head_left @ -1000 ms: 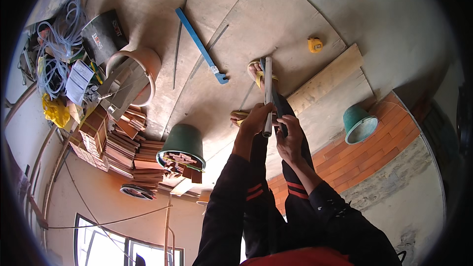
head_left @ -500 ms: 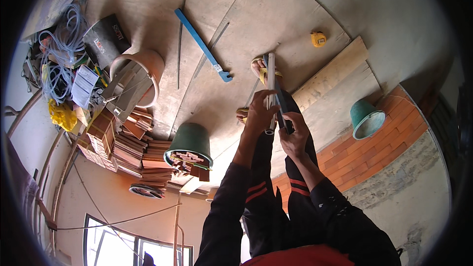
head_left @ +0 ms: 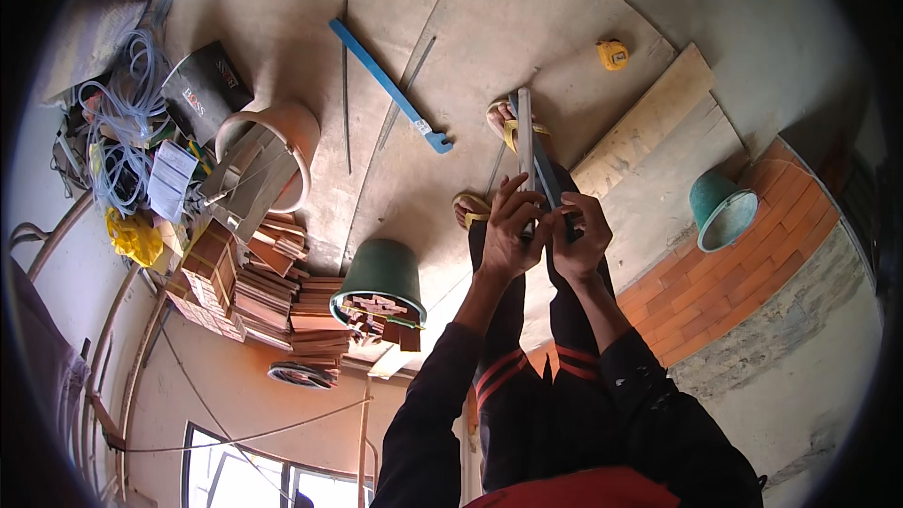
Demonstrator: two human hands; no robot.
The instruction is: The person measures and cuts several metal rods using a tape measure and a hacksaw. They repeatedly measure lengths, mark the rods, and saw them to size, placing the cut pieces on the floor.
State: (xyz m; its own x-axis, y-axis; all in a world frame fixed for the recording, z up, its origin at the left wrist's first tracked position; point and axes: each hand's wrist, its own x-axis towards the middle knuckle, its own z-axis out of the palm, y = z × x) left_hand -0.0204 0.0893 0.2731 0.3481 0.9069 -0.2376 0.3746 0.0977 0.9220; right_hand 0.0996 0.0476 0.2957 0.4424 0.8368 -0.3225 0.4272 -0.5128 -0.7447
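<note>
A pale grey, hollow-looking tube [head_left: 524, 127] points away from me above my sandalled feet. Around its near part, my left hand [head_left: 511, 230] is closed, hiding the tube's near end. Alongside lies a dark straight bar [head_left: 546, 174], nearly touching the tube and running almost parallel to it. My right hand [head_left: 580, 243] pinches the near end of this bar, its fingers curled close to my left hand's fingertips. Whether the two pieces are joined between the hands is hidden.
A blue metal bar [head_left: 386, 80] and thin dark rods lie on floor boards. A yellow tape measure [head_left: 612, 55] sits far right, near a wooden plank [head_left: 649, 122]. Green buckets [head_left: 381, 268] stand both sides; stacked brick-coloured tiles [head_left: 263, 301], a bucket [head_left: 301, 127] and coiled hose [head_left: 122, 113] fill the left.
My hands have come closer together, the left sliding nearer the tube's near end, which it now covers. The whole view has shifted slightly.
</note>
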